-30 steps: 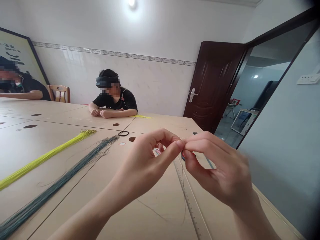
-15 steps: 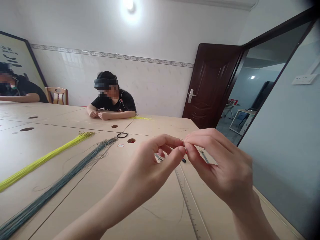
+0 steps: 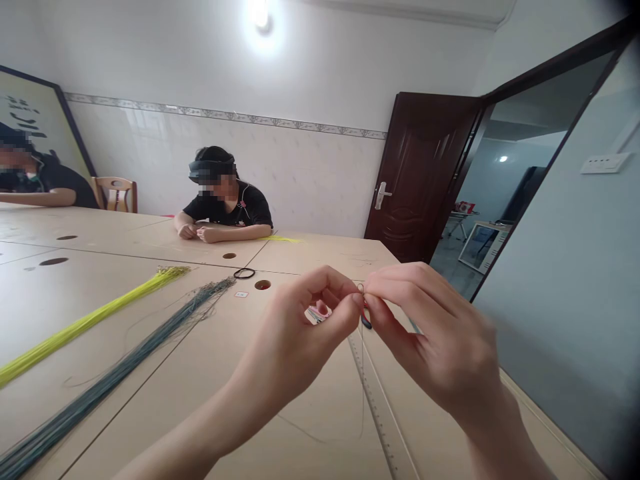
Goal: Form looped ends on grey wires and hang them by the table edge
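Hard to make out: the wire (image 3: 363,390) is hair-thin, and its top end is mostly covered by fingertips. Only a tiny loop shows above the pinch. A small dark piece (image 3: 367,323) with a touch of red sits just under the right fingers; can't tell what it is. A pinkish bit (image 3: 318,311) shows behind the left fingers, mostly hidden. Both forearms are cut off at the bottom edge.

Left hand (image 3: 300,327) and right hand (image 3: 435,337) are raised above the surface (image 3: 210,373), fingertips meeting. Each grip is thumb and forefinger pressed together on the wire's upper end.

The wire's long axis runs near vertical from the pinch down to the surface. There its tail curves off left and lies flat.

A ruler (image 3: 383,413) lies on the surface below the hands, running away from the camera. To the left are a yellow bundle (image 3: 85,320) and a grey-blue bundle (image 3: 125,363), side by side, both pointing toward the far right. A black band (image 3: 244,273) lies beyond their tips, beside a hole (image 3: 263,285).

A person (image 3: 225,210) sits at the far edge, hands together. A second person (image 3: 30,183) is cut off at the left.
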`<state>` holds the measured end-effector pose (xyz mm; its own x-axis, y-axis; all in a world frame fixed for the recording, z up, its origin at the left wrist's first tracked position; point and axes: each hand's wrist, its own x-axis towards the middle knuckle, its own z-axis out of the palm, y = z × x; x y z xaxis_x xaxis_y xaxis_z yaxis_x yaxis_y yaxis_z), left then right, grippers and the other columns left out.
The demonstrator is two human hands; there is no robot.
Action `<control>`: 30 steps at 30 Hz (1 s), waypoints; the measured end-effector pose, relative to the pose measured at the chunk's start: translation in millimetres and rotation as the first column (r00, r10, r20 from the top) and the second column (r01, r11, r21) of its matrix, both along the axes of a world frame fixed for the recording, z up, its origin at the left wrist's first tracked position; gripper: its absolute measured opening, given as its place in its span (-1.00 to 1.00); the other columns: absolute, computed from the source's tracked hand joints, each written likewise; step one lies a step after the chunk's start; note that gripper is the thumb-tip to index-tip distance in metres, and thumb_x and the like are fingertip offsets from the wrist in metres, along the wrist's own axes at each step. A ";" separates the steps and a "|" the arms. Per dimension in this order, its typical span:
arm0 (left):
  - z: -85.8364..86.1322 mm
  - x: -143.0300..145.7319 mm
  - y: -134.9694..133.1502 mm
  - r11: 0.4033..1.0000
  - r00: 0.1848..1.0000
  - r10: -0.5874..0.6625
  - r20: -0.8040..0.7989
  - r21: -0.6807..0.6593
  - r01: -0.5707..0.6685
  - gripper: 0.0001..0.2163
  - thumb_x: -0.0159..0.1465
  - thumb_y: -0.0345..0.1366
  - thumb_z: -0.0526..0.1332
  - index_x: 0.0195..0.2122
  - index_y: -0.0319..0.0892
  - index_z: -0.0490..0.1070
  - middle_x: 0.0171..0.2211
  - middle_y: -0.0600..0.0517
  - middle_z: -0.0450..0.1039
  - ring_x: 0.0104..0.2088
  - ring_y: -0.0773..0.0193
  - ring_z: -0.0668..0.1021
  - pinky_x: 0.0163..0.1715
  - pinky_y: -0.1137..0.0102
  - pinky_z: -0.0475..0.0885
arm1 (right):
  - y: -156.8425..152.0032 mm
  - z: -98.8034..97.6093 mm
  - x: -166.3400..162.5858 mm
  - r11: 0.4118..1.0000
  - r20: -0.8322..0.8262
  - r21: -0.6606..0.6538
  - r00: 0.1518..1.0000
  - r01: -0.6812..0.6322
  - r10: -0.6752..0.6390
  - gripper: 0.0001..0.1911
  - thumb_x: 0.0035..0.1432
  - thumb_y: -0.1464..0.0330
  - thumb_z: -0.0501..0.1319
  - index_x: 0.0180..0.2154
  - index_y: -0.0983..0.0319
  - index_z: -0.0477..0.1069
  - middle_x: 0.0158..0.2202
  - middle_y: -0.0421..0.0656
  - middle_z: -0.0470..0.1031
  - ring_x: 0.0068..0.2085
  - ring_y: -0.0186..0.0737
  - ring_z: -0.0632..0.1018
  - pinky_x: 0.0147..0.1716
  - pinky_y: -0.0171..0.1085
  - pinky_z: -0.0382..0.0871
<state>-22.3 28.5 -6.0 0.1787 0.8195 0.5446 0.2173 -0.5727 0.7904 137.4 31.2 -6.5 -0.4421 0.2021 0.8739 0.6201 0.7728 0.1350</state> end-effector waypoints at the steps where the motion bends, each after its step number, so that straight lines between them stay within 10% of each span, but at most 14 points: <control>1: -0.6 0.5 -0.3 1.000 1.000 -0.001 0.003 -0.001 0.001 -0.88 0.20 -0.35 0.14 -0.49 -0.13 0.37 -0.54 0.16 0.40 -0.47 0.38 0.42 -0.42 0.43 0.31 | -0.2 -0.3 -0.4 1.000 -0.010 -0.001 1.000 -0.004 0.004 -0.89 0.14 0.55 0.14 -0.30 0.24 0.33 -0.34 -0.14 0.46 -0.29 -0.25 0.44 -0.31 -0.23 0.31; 12: -0.3 0.5 -3.6 1.000 1.000 -0.001 0.025 -0.031 0.002 -0.87 0.23 -0.28 0.13 -0.45 -0.13 0.36 -0.55 0.15 0.35 -0.49 0.40 0.38 -0.51 0.50 0.28 | -2.2 4.3 5.5 0.974 -0.151 -0.176 0.974 0.142 -0.170 -0.88 0.18 0.42 0.09 -0.41 0.23 0.31 -0.44 -0.23 0.39 -0.39 -0.37 0.41 -0.43 -0.36 0.25; 17: -5.8 -1.6 1.4 1.000 0.997 0.010 0.076 -0.003 -0.010 -0.85 0.25 -0.31 0.10 -0.47 -0.17 0.31 -0.54 0.14 0.32 -0.49 0.43 0.37 -0.52 0.54 0.26 | 5.6 -11.3 20.3 0.652 0.307 -0.617 0.898 0.441 -0.317 -0.67 0.26 0.34 -0.06 -0.53 0.22 0.25 -0.55 -0.23 0.35 -0.52 -0.34 0.36 -0.56 -0.33 0.13; 21: -46.3 -4.0 20.0 0.994 0.989 0.001 0.145 -0.111 0.015 -0.88 0.25 -0.31 0.08 -0.43 -0.18 0.29 -0.48 0.12 0.33 -0.42 0.41 0.39 -0.40 0.51 0.30 | -0.6 -67.0 32.0 0.477 0.492 -0.723 0.857 0.500 -0.153 -0.71 0.17 0.44 -0.01 -0.53 0.27 0.36 -0.55 -0.15 0.44 -0.52 -0.27 0.45 -0.53 -0.29 0.27; 25: -99.4 -9.1 28.0 0.970 0.986 0.029 0.163 -0.244 0.012 -0.87 0.24 -0.29 0.10 -0.43 -0.19 0.31 -0.44 0.07 0.34 -0.41 0.38 0.38 -0.38 0.46 0.30 | -26.9 -124.1 37.2 0.407 0.518 -0.762 0.851 0.504 -0.085 -0.60 0.22 0.39 -0.04 0.01 0.45 0.34 0.07 0.13 0.36 0.08 -0.03 0.39 0.04 -0.14 0.30; 30: -127.3 -19.3 23.2 0.911 0.967 -0.006 0.256 -0.396 0.110 -0.83 0.21 -0.21 0.14 -0.42 -0.21 0.29 -0.16 -0.11 0.40 -0.29 0.25 0.48 -0.49 0.44 0.32 | -75.6 -143.3 37.6 0.360 0.505 -0.780 0.854 0.512 -0.121 -0.48 0.29 0.32 -0.13 0.22 0.40 0.07 0.26 0.02 0.09 0.26 -0.10 0.13 0.22 -0.11 0.07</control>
